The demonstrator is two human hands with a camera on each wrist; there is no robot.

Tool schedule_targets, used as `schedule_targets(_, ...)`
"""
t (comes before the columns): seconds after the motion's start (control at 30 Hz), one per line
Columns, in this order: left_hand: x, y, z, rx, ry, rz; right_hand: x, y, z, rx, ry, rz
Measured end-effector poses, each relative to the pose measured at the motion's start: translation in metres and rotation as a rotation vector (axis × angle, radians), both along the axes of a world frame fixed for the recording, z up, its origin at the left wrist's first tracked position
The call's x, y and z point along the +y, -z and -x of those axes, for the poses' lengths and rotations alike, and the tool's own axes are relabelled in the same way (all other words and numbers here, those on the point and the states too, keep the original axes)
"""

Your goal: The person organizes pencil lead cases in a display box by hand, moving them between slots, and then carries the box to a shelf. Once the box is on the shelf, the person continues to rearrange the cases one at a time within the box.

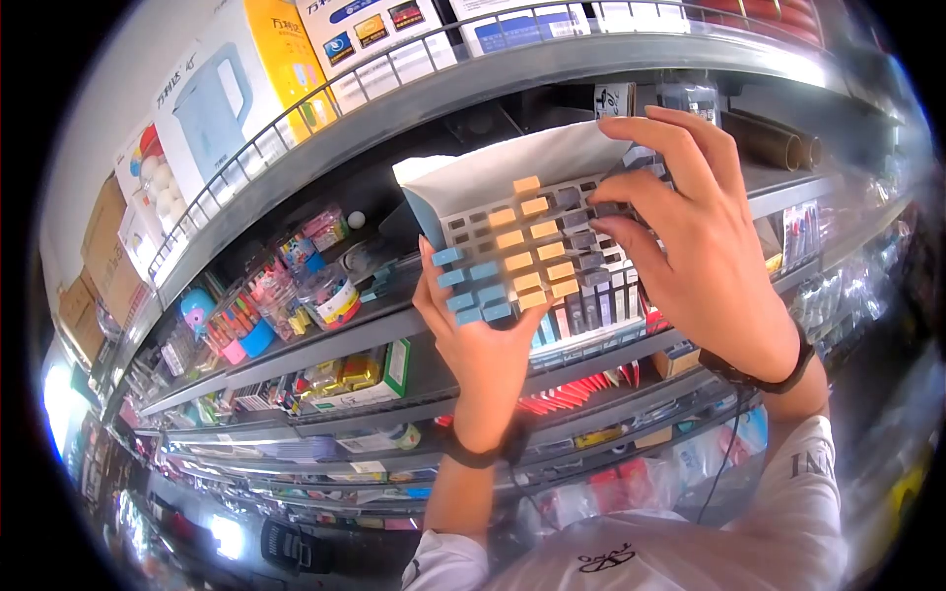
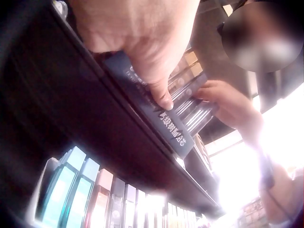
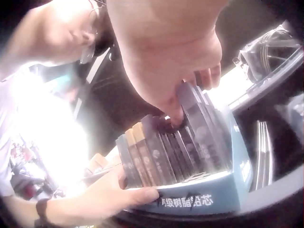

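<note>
A blue display box (image 3: 223,194) of pencil lead cases is held above a shelf. Its white open lid (image 1: 532,163) stands up at the back. Rows of cases show blue caps (image 1: 468,286), yellow caps (image 1: 532,256) and dark grey caps (image 1: 581,241). My left hand (image 1: 483,355) grips the box at its left end, the thumb lying across the printed front (image 2: 175,135). At the right end, my right hand (image 1: 709,236) has its thumb and index finger pinching a dark grey lead case (image 3: 202,128) among the others. The other fingers of that hand are raised.
Below the box, another row of lead cases (image 2: 76,190) stands on the shelf. Clear tubs of small stationery (image 1: 330,295) sit to the left. Boxed goods (image 1: 212,98) stand behind a wire rail on the upper shelf. Cardboard tubes (image 1: 769,143) lie at the right.
</note>
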State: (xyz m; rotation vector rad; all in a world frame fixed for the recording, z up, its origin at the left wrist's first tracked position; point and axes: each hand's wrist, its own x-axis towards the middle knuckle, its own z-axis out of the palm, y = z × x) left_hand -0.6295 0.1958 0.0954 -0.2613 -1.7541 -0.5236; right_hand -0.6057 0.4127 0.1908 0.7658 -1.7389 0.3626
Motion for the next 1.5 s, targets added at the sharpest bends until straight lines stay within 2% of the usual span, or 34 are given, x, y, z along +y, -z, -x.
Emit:
schedule_targets(0.33,0.003,-0.002,-0.002,-0.066,0.047,-0.126,-0.004,0.001,0.006,0.033,0.008,-0.02)
schedule_targets(0.53,0.001,0.004,0.002,-0.035,0.037,-0.06,-0.005,-0.005,0.004,-0.001,0.076,-0.058)
schedule_targets(0.83,0.004,-0.004,-0.004,-0.129,0.108,-0.167,-0.005,-0.005,0.01,0.033,0.024,-0.028)
schedule_targets(1.17,0.004,-0.009,-0.005,-0.126,0.067,-0.126,-0.007,0.003,0.023,0.05,-0.179,0.059)
schedule_targets(1.4,0.0,-0.008,-0.004,-0.15,0.014,-0.067,0.011,-0.01,-0.004,0.218,-0.259,0.143)
schedule_targets(1.5,0.0,-0.01,-0.005,-0.141,0.053,-0.088,0.022,0.003,-0.013,0.146,-0.348,0.211)
